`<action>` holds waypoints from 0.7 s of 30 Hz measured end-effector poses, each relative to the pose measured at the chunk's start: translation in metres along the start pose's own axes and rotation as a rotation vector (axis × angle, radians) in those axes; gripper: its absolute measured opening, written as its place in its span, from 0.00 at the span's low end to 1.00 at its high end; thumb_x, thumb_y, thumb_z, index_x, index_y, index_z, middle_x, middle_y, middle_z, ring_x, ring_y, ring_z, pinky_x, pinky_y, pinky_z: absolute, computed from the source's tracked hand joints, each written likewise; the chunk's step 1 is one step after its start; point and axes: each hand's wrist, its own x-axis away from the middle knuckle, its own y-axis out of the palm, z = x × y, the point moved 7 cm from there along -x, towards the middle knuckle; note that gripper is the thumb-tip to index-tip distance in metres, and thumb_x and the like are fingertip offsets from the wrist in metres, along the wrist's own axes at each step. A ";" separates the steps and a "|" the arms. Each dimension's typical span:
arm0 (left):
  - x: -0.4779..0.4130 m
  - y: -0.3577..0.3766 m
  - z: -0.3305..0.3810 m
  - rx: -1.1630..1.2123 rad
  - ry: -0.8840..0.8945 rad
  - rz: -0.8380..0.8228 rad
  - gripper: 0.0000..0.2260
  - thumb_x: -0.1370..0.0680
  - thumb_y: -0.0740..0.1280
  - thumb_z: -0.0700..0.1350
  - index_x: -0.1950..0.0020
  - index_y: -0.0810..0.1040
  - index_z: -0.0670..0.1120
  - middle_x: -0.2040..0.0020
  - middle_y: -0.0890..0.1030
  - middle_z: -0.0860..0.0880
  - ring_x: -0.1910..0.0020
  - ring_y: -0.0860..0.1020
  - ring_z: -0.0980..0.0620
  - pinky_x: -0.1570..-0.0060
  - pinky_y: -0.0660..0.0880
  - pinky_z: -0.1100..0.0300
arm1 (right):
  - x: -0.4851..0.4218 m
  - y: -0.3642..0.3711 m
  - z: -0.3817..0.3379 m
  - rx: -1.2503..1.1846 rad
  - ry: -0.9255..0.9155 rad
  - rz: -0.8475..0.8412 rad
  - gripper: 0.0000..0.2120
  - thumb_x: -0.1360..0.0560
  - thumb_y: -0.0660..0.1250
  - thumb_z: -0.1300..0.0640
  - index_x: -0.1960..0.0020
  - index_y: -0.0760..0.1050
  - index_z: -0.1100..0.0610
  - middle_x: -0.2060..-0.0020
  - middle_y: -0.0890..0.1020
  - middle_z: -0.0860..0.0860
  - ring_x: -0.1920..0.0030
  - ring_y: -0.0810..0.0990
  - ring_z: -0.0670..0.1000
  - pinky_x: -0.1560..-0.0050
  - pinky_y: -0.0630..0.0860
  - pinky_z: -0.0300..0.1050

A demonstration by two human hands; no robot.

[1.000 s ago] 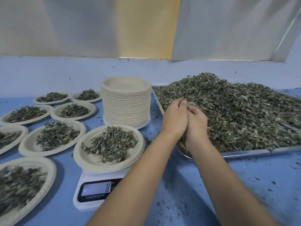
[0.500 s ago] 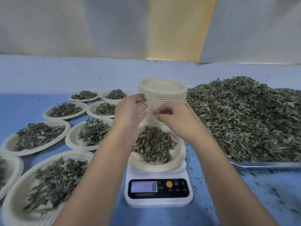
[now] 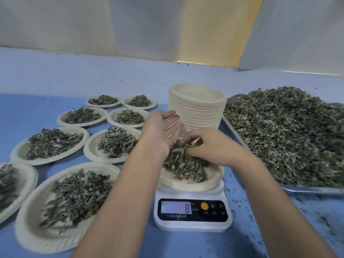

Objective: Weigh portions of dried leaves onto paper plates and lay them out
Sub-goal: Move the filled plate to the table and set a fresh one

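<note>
leaves [image 3: 184, 166] crumpled, dry, on round fluted paper plate [image 3: 214, 182]; we see left hand [image 3: 160, 131] grip wide, right hand [image 3: 212, 146] pinching leaves, its tips half hidden.

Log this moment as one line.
left hand open above paper plate | right hand pinching dried leaves on it | scale reads 8

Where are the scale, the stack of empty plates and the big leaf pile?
scale [image 3: 192, 209]: head view, on its dark display panel.
stack of empty plates [image 3: 198, 113]: head view, on its ribbed side.
big leaf pile [image 3: 286, 135]: head view, middle of the heap.
</note>
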 end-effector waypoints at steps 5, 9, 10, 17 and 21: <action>0.000 0.001 0.000 0.004 0.006 -0.005 0.11 0.20 0.55 0.42 0.53 0.77 0.44 0.43 0.80 0.47 0.46 0.78 0.50 0.46 0.71 0.59 | 0.003 -0.013 -0.002 -0.045 -0.010 0.142 0.09 0.29 0.70 0.62 0.58 0.83 0.48 0.63 0.83 0.43 0.59 0.80 0.45 0.56 0.75 0.36; 0.000 0.001 0.000 0.035 0.017 0.017 0.11 0.20 0.55 0.41 0.53 0.77 0.44 0.44 0.80 0.46 0.46 0.78 0.50 0.50 0.73 0.59 | 0.007 -0.030 -0.002 -0.222 0.000 0.289 0.11 0.29 0.70 0.63 0.61 0.82 0.47 0.63 0.85 0.47 0.58 0.82 0.50 0.51 0.78 0.45; -0.001 0.001 0.000 0.052 0.016 0.022 0.11 0.20 0.55 0.41 0.53 0.77 0.43 0.45 0.80 0.46 0.47 0.78 0.50 0.51 0.74 0.60 | 0.008 -0.032 -0.002 -0.304 -0.007 0.321 0.11 0.29 0.70 0.64 0.60 0.82 0.48 0.64 0.84 0.48 0.58 0.83 0.51 0.52 0.79 0.45; 0.003 0.021 -0.014 0.216 -0.089 -0.060 0.12 0.18 0.53 0.45 0.52 0.74 0.41 0.54 0.78 0.43 0.57 0.77 0.47 0.51 0.76 0.55 | 0.011 -0.036 -0.017 -0.604 -0.124 0.479 0.12 0.29 0.69 0.69 0.58 0.81 0.52 0.68 0.82 0.42 0.65 0.79 0.38 0.58 0.75 0.30; 0.009 0.034 -0.019 0.341 -0.231 -0.195 0.16 0.17 0.52 0.49 0.49 0.73 0.39 0.54 0.78 0.39 0.65 0.79 0.44 0.73 0.79 0.57 | 0.011 -0.029 -0.025 -0.466 -0.143 0.461 0.12 0.29 0.72 0.65 0.53 0.82 0.48 0.63 0.82 0.41 0.63 0.79 0.41 0.53 0.77 0.37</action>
